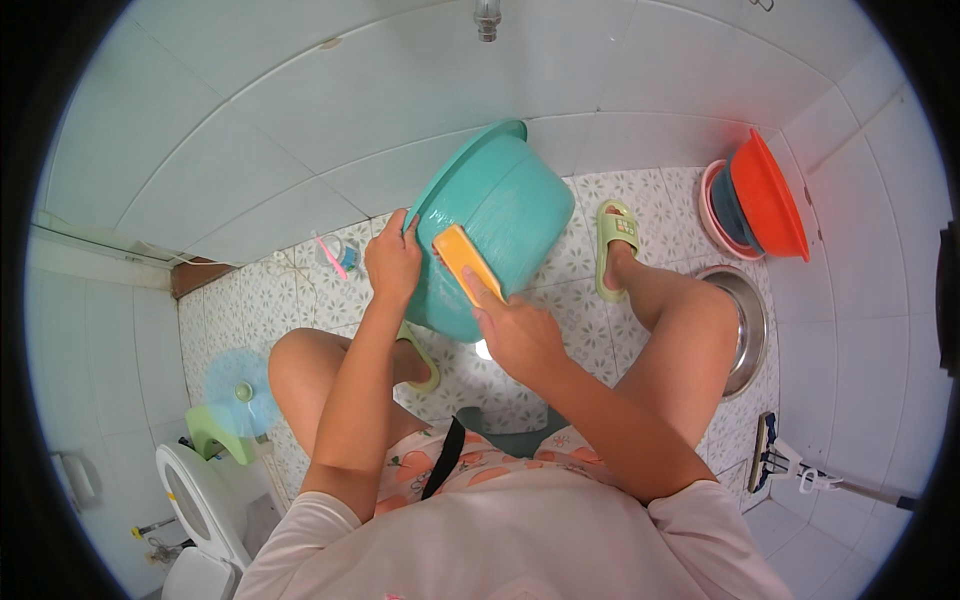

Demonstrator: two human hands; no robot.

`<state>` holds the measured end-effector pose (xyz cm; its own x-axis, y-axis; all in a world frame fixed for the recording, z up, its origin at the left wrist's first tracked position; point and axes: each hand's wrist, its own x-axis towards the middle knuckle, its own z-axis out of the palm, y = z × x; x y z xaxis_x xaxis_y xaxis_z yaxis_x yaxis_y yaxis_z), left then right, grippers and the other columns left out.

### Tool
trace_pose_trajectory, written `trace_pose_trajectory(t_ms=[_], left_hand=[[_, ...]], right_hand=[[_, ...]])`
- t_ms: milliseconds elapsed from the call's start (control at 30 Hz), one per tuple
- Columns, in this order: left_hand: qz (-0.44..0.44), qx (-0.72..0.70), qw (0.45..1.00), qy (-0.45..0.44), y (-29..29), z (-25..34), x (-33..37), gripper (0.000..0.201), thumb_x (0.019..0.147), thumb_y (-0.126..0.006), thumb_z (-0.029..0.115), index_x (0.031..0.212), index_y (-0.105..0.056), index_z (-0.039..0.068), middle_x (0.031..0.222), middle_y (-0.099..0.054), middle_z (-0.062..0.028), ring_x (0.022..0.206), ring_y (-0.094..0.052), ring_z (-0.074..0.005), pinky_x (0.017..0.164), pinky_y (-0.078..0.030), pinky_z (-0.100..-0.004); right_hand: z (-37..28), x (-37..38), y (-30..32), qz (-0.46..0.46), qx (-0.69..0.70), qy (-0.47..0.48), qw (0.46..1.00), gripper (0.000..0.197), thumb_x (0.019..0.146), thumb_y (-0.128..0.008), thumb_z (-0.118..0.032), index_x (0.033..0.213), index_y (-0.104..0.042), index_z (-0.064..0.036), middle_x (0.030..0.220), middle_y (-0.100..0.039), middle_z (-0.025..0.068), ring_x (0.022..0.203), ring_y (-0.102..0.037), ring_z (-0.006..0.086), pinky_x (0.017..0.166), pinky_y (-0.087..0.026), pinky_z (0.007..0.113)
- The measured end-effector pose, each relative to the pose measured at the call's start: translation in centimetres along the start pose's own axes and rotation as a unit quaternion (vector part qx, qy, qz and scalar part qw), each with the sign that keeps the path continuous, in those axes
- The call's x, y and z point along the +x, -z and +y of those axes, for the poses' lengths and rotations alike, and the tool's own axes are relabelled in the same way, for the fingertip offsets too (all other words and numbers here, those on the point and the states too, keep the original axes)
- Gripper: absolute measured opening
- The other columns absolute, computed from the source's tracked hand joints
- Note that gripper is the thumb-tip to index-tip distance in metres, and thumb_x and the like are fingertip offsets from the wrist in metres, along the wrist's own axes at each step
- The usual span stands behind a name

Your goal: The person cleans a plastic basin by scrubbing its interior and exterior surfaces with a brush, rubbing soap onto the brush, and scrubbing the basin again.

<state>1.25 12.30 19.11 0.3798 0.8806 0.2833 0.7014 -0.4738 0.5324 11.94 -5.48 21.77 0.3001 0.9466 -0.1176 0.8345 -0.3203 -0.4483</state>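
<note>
Where my left hand (393, 265) closes: rim of round teal plastic basin (530, 205)
Right hand (518, 338): I clasp an orange oblong brush (461, 257) against it

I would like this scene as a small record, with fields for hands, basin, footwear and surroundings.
Left hand: grips the teal basin at its rim
Right hand: holds a yellow brush against the basin's outside
Basin position: tipped on its side
Footwear: green slippers
Right side: red-orange basin; steel basin, partly hidden behind the knee
</note>
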Motion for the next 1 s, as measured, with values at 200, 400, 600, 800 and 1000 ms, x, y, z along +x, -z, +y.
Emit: trace_pose_trajectory(t_ms=[200, 400, 600, 800, 1000], left_hand=[[-0.003, -0.031, 1.0, 0.001, -0.2, 0.7, -0.3, 0.014, 0.09, -0.052, 0.022, 0.09, -0.056, 0.008, 0.063, -0.058, -0.0203, 0.063, -0.056, -0.0434, 0.057, -0.041, -0.0501], [-0.039, -0.038, 0.998, 0.014, 0.2, 1.0, -0.4, 0.016, 0.09, -0.053, 0.023, 0.089, -0.053, 0.007, 0.062, -0.056, -0.0212, 0.064, -0.056, -0.0436, 0.056, -0.041, -0.0494], [-0.065, -0.058, 0.996, 0.003, 0.7, 0.7, -0.6, 0.024, 0.09, -0.055, 0.032, 0.09, -0.053, 0.008, 0.063, -0.057, -0.0205, 0.064, -0.057, -0.0414, 0.056, -0.042, -0.0467], [-0.119, -0.14, 0.983, 0.009, 0.8, 1.2, -0.8, 0.034, 0.088, -0.057, 0.042, 0.095, -0.057, 0.008, 0.064, -0.059, -0.0174, 0.064, -0.059, -0.0384, 0.056, -0.044, -0.0426], [-0.083, -0.167, 0.982, -0.01, 0.5, 0.7, -0.8, 0.036, 0.09, -0.053, 0.043, 0.093, -0.056, 0.007, 0.064, -0.059, -0.0179, 0.064, -0.059, -0.0391, 0.056, -0.044, -0.0426]], right_hand=[[2.6, 4.3, 2.3, 0.076, 0.093, -0.092, 0.989, 0.055, 0.093, -0.043, -0.029, 0.145, -0.026, -0.0211, 0.08, -0.059, 0.0211, 0.07, -0.06, 0.0386, 0.067, -0.049, 0.047], [-0.2, 2.2, 1.0, 0.064, 0.086, -0.061, 0.992, 0.055, 0.091, -0.045, -0.028, 0.143, -0.029, -0.0196, 0.083, -0.058, 0.0218, 0.077, -0.061, 0.0402, 0.071, -0.05, 0.048], [-1.0, 3.7, 2.1, 0.035, 0.07, -0.083, 0.993, 0.055, 0.091, -0.044, -0.024, 0.143, -0.025, -0.0198, 0.091, -0.057, 0.0232, 0.081, -0.06, 0.0417, 0.073, -0.048, 0.05], [-0.4, 4.0, 1.5, 0.072, 0.122, -0.1, 0.985, 0.052, 0.091, -0.044, -0.024, 0.14, -0.03, -0.0145, 0.094, -0.056, 0.0247, 0.078, -0.061, 0.0414, 0.069, -0.049, 0.051], [-3.6, 1.4, 0.8, -0.031, 0.067, -0.077, 0.994, 0.056, 0.092, -0.047, -0.026, 0.144, -0.025, -0.0215, 0.095, -0.055, 0.0214, 0.078, -0.06, 0.0404, 0.071, -0.05, 0.049]])
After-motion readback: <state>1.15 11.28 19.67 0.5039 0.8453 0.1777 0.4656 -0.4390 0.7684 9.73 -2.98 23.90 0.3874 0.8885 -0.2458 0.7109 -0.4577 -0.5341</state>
